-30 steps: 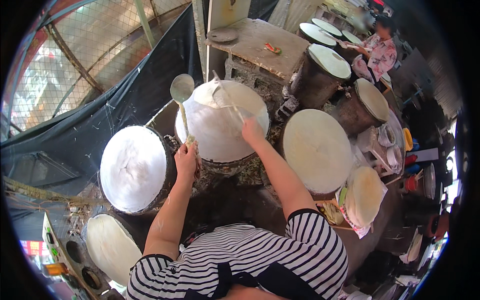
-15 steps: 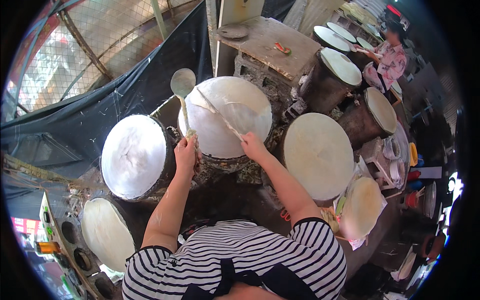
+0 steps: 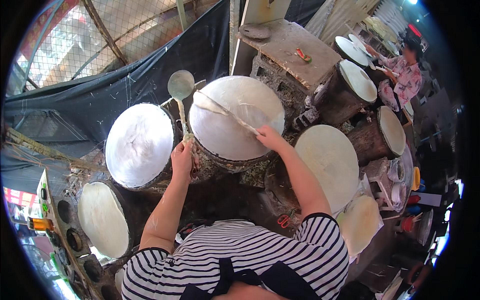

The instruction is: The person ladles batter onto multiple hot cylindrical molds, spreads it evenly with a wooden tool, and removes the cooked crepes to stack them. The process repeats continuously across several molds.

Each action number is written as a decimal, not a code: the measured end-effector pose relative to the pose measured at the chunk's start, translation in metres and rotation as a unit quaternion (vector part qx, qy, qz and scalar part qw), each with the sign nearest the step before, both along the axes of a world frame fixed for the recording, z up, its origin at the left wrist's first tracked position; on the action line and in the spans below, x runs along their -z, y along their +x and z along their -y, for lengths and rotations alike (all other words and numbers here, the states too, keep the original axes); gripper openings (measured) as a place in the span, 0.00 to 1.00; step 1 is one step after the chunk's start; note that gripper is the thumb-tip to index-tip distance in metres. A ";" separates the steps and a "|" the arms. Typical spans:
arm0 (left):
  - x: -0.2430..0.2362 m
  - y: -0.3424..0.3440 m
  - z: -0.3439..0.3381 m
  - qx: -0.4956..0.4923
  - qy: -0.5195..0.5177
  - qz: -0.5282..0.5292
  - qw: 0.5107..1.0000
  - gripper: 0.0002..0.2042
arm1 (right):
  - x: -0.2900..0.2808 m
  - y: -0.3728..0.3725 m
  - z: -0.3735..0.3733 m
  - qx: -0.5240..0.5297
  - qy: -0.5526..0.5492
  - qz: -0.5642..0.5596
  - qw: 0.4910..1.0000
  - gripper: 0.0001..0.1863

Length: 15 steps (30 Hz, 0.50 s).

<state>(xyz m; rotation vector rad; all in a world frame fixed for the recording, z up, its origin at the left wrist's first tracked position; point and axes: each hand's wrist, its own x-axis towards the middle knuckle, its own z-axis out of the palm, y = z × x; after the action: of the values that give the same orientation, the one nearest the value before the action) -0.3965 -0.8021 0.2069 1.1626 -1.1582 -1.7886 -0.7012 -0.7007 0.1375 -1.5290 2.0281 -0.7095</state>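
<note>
My left hand (image 3: 182,159) is closed round the handle of a ladle (image 3: 181,84). The ladle's bowl is raised over the gap between two round griddles, and pale batter coats its handle. In my right hand (image 3: 270,138) is a long thin stick-like spreader (image 3: 231,115), lying slantwise across the middle griddle (image 3: 227,142). Its far end reaches that griddle's left rim. A layer of pale batter (image 3: 250,92) covers the upper part of the surface, with a thinner patch at the right. The left griddle (image 3: 137,145) is bare and shiny.
Pale round sheets cover the lower-left griddle (image 3: 102,220) and the right griddle (image 3: 327,165). A stack of round sheets (image 3: 359,225) lies nearer me. Behind stands a board (image 3: 300,50) on blocks. Red-handled scissors (image 3: 284,220) lie below. Another person (image 3: 402,80) works at far-right griddles.
The view has shifted, so the griddles sit farther right. The ladle has moved left, away from the middle griddle. The spreader's far end has slid to that griddle's left rim.
</note>
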 end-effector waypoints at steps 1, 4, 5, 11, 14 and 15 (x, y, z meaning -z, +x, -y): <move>0.000 0.001 0.001 -0.001 0.000 -0.006 1.000 0.11 | -0.008 -0.003 -0.009 0.010 -0.005 0.046 0.999 0.12; 0.003 0.001 0.001 -0.002 0.004 -0.023 1.000 0.11 | -0.010 -0.023 0.007 0.052 -0.028 0.029 0.998 0.13; 0.004 0.000 0.001 -0.003 0.006 -0.027 1.000 0.11 | -0.008 -0.034 0.020 0.066 -0.038 -0.002 0.997 0.13; -0.001 0.005 0.001 -0.022 0.005 -0.013 1.000 0.11 | 0.002 -0.072 0.053 -0.068 0.037 0.013 0.997 0.14; -0.004 0.013 -0.002 -0.059 0.016 -0.015 0.998 0.10 | -0.026 -0.072 0.016 -0.073 0.121 0.134 0.981 0.14; -0.010 0.010 -0.006 -0.062 0.021 -0.030 0.997 0.10 | -0.027 -0.077 0.017 -0.060 0.103 0.124 0.985 0.15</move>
<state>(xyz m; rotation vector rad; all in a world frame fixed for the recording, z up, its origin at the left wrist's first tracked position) -0.3862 -0.7965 0.2165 1.1705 -0.9965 -1.7496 -0.7786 -0.7179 0.1643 -1.3570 1.7507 -0.5914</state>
